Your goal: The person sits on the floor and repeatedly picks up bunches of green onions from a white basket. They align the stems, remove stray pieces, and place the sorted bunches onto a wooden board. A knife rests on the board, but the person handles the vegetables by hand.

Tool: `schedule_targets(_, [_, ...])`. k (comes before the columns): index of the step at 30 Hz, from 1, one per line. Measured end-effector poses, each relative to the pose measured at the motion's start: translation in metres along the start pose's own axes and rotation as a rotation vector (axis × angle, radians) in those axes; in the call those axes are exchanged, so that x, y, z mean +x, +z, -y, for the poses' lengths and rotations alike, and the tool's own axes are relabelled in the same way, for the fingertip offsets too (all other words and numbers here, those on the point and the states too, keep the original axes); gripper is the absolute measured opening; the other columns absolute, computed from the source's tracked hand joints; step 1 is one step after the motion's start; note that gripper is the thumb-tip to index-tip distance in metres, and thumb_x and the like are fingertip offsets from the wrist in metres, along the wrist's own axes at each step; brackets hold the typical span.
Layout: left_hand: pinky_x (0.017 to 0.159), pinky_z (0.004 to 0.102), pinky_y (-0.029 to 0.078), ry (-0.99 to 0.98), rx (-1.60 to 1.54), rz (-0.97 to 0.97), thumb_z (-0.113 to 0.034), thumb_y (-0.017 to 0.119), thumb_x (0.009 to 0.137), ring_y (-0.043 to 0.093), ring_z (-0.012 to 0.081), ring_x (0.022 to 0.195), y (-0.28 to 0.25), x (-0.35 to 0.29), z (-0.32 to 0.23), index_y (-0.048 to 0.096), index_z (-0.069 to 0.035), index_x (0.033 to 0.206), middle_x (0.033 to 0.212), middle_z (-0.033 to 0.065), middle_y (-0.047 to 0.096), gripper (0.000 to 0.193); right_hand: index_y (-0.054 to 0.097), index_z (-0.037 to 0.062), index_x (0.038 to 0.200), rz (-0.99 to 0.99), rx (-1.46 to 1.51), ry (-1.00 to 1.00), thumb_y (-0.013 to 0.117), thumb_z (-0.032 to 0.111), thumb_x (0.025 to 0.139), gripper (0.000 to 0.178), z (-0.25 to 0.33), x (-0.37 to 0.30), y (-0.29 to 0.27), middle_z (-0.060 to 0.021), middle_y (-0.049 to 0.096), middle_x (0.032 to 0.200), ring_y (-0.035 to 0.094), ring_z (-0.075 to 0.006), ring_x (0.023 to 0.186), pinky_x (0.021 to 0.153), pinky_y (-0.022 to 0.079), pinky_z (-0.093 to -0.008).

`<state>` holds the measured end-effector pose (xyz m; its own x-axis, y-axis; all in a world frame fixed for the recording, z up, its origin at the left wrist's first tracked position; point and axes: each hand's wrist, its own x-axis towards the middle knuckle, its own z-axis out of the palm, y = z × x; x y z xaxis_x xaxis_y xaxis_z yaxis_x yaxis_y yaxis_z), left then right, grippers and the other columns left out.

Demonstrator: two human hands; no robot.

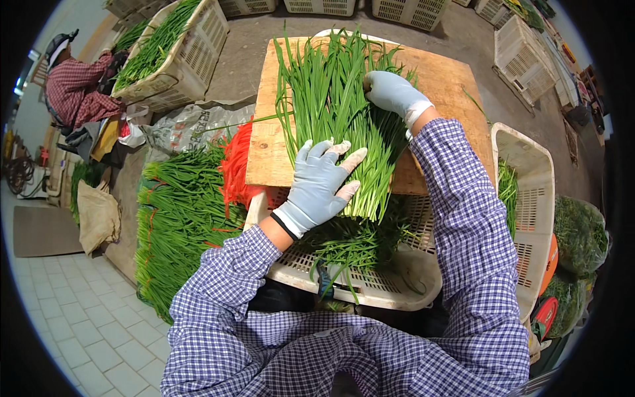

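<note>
A thick pile of garlic chives (331, 99) lies on a wooden board (268, 149), leafy ends away from me and pale stem ends overhanging its near edge. My left hand (315, 185), in a light blue-grey glove with pale fingertips, rests flat on the stems with its fingers spread. At the pile's right side, my right hand (391, 92), gloved alike, is curled against the leaves; its fingertips are partly hidden among them. Below the board stands a white plastic crate (410, 281) with loose green trimmings (357, 248) inside.
Tied chive bundles (182, 218) are stacked at the left, beside red ties (237, 165) hanging by the board. Another white crate (539, 165) stands close on my right. A person (76, 92) sits at the far left beside a chive-filled crate (188, 66). More crates line the back.
</note>
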<state>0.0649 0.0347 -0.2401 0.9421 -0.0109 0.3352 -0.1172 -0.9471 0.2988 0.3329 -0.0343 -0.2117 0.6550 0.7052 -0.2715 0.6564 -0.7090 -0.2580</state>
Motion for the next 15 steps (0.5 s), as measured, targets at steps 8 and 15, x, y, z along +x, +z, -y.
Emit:
schedule_targets(8, [0.112, 0.0522, 0.022, 0.001, 0.006, 0.004, -0.038, 0.055, 0.092, 0.043, 0.0335, 0.124, -0.001, 0.0, 0.0, 0.052, -0.021, 0.144, 0.132, 0.0112, 0.053, 0.055, 0.069, 0.0103, 0.1, -0.061, -0.037, -0.137, 0.065, 0.019, 0.088, 0.015, -0.005, -0.004, 0.002, -0.0143, 0.069, 0.101, 0.066, -0.0344, 0.1, 0.085, 0.052, -0.0425])
schedule_targets(15, [0.111, 0.0514, 0.024, 0.016, 0.018, -0.01, -0.039, 0.055, 0.092, 0.043, 0.033, 0.124, 0.002, 0.001, 0.001, 0.056, -0.019, 0.141, 0.13, 0.0107, 0.054, 0.053, 0.069, 0.0089, 0.092, -0.367, -0.198, -0.116, 0.061, 0.016, 0.088, 0.012, -0.014, -0.005, 0.007, -0.0175, 0.07, 0.098, 0.068, -0.0374, 0.091, 0.081, 0.053, -0.0461])
